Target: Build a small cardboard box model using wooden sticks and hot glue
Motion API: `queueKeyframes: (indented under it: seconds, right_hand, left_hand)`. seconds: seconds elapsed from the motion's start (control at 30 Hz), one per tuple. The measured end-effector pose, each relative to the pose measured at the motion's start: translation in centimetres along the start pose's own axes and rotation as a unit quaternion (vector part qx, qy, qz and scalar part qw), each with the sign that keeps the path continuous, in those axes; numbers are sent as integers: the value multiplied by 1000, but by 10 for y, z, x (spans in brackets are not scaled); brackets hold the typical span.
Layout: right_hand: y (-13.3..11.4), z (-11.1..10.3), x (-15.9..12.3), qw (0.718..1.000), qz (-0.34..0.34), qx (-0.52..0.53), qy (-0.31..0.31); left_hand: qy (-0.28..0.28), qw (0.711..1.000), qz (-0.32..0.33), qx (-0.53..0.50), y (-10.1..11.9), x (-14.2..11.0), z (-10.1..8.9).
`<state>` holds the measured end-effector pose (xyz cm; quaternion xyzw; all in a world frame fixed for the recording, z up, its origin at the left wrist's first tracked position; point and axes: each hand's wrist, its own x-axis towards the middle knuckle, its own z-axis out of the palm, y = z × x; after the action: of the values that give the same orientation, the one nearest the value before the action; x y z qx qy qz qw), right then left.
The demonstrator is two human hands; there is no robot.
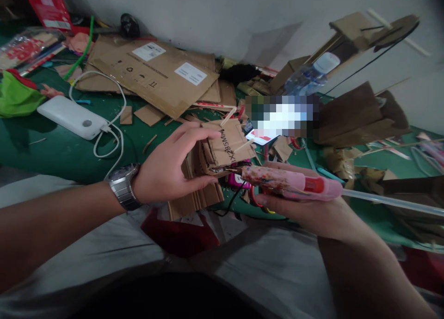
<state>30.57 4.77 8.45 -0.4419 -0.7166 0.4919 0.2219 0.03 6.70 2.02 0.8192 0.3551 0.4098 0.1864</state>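
Observation:
My left hand (173,164), with a metal watch on its wrist, grips a small cardboard box (225,141) between thumb and fingers. Thin wooden sticks (229,117) poke out of the box, and printed letters run along its face. My right hand (298,212) is wrapped around a pink glue gun (294,182) with a clear glue stick (388,202) coming out of its back. The gun's nozzle points left, at the lower edge of the box; whether it touches cannot be made out. Corrugated cardboard (197,199) shows below my left hand.
A white power bank (69,117) with a cable lies on the green table (45,150) at left. Flat cardboard (152,74) lies behind. A lit phone (274,125), water bottle (308,78) and brown cardboard structure (360,115) stand toward the right, among scraps.

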Motion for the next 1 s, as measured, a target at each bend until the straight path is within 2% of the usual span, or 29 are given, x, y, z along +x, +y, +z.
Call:
queueKeyframes:
  seconds: [0.37,0.57,0.8,1.0]
  right_hand:
    - [5,-1,-1,999,-24,-46,0]
    - [7,-3,0,999,-16,-46,-9]
    - [5,-3,0,999,-4,-52,2]
    - [7,-3,0,999,-9,-50,10]
  left_hand:
    - [4,1000,10,0,-1,0,1]
    - [10,1000,26,5,-2,0,1]
    - [1,1000,17,-2,-2,0,0]
    - [6,999,39,1,-3,1,0]
